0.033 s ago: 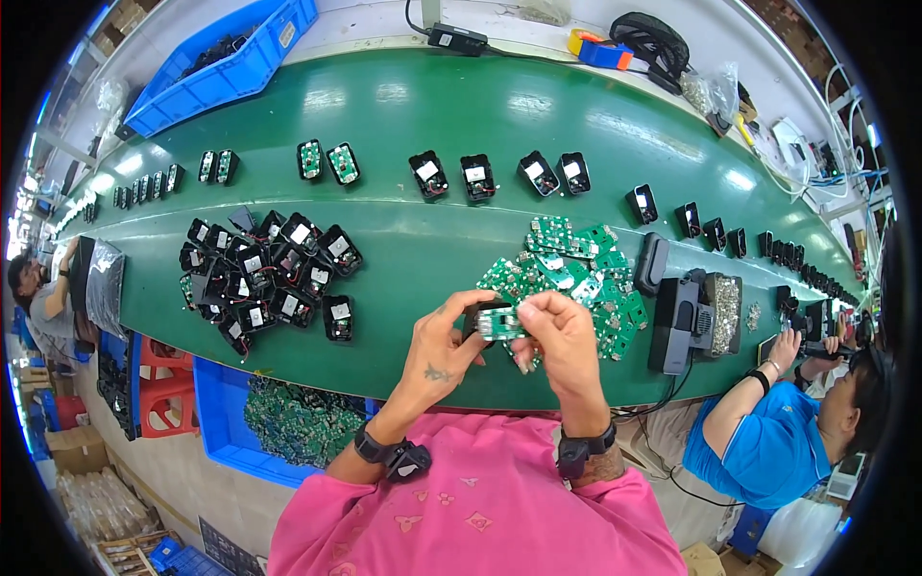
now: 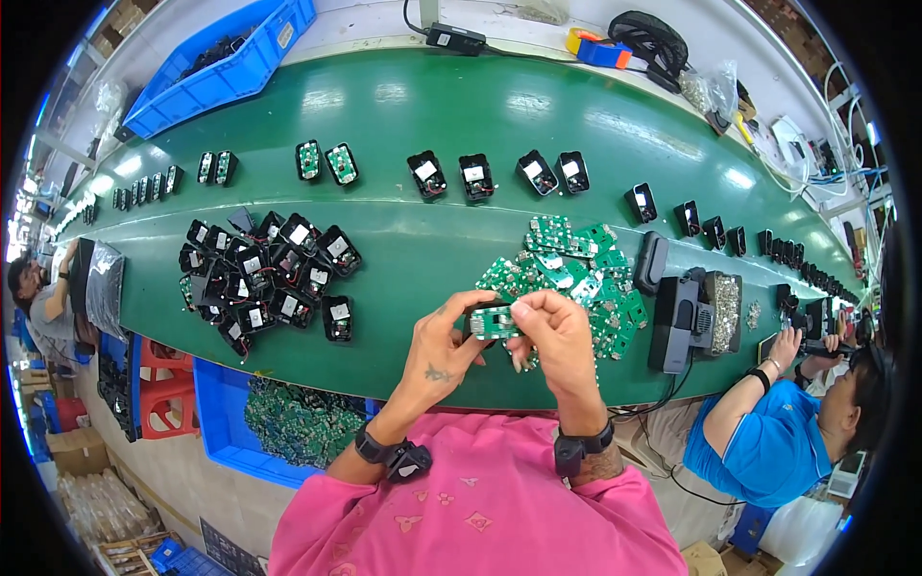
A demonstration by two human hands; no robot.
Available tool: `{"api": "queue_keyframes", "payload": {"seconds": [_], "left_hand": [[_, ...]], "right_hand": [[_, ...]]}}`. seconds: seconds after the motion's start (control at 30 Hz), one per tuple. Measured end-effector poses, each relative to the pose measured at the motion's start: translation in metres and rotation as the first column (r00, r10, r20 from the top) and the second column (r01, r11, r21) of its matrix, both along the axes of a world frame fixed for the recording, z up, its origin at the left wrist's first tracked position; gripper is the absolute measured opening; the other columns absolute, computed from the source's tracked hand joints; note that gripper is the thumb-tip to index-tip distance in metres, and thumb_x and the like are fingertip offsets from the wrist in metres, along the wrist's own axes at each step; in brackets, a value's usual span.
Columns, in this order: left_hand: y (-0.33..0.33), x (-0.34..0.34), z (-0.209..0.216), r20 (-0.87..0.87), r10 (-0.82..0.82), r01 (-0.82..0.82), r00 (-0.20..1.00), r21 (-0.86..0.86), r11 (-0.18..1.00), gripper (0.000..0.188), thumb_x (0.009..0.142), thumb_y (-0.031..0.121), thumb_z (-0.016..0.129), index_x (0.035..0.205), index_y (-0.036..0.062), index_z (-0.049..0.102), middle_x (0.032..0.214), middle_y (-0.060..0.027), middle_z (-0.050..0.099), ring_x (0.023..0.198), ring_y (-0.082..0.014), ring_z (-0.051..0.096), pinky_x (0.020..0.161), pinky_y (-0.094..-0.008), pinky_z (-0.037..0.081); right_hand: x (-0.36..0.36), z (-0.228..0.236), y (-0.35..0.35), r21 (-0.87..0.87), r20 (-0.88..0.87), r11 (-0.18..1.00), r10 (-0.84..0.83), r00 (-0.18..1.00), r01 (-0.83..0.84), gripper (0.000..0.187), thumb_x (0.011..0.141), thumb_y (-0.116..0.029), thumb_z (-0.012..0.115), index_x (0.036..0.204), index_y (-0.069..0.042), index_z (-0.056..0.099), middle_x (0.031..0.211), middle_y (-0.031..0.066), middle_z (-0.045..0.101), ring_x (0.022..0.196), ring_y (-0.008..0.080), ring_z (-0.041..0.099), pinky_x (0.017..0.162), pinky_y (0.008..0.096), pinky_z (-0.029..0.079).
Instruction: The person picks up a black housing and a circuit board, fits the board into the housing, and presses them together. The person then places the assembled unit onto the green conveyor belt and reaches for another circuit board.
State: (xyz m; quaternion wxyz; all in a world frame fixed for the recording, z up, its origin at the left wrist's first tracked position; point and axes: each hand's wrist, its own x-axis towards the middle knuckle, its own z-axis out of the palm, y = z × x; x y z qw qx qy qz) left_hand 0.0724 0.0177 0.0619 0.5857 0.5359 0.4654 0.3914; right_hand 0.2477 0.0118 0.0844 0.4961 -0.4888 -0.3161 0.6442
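In front of my chest, my left hand (image 2: 439,350) is closed round a small black plastic casing, mostly hidden by the fingers. A green circuit board (image 2: 493,323) lies at the casing's mouth. My right hand (image 2: 557,348) pinches the board's right end between thumb and fingers. Just beyond my hands spreads a pile of green circuit boards (image 2: 586,274). To the left is a heap of black casings (image 2: 254,264) with white-topped parts and wires inside. One casing (image 2: 337,319) stands at that heap's right edge.
Black casings (image 2: 475,177) stand in a line along the green table (image 2: 413,106). A black device (image 2: 675,326) and a tray of small metal parts (image 2: 725,312) are at right. Blue bins (image 2: 206,82) (image 2: 223,408) sit far left and below the table edge. A blue-shirted co-worker (image 2: 768,437) works at right.
My right hand and the circuit board have shifted slightly left, toward the casing in my left hand. The left hand stays nearly where it was.
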Motion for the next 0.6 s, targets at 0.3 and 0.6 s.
{"api": "queue_keyframes", "payload": {"seconds": [0.3, 0.6], "left_hand": [[0.002, -0.003, 0.0, -0.067, -0.015, 0.018, 0.998, 0.042, 0.999, 0.045, 0.086, -0.005, 0.066, 0.129, 0.0065, 0.059, 0.112, -0.0101, 0.067, 0.082, -0.0145, 0.069, 0.06, -0.0265, 0.059], [0.003, -0.003, -0.003, 0.006, -0.059, 0.059, 0.998, 0.012, 0.998, 0.053, 0.084, -0.008, 0.063, 0.134, 0.007, 0.054, 0.116, -0.0128, 0.065, 0.076, -0.0149, 0.069, 0.057, -0.0263, 0.057]], "right_hand": [[-0.005, -0.002, 0.004, 0.01, 0.161, 0.995, 0.092, 0.983, -0.094, 0.014, 0.097, -0.012, 0.065, 0.095, 0.002, 0.064, 0.067, 0.0046, 0.065, 0.05, 0.0066, 0.058, 0.043, 0.0207, 0.045], [-0.006, -0.013, 0.0, 0.073, 0.305, 0.994, 0.052, 0.951, -0.078, 0.015, 0.097, -0.014, 0.065, 0.096, 0.001, 0.063, 0.067, 0.0027, 0.064, 0.051, 0.0053, 0.056, 0.044, 0.0206, 0.044]]}}
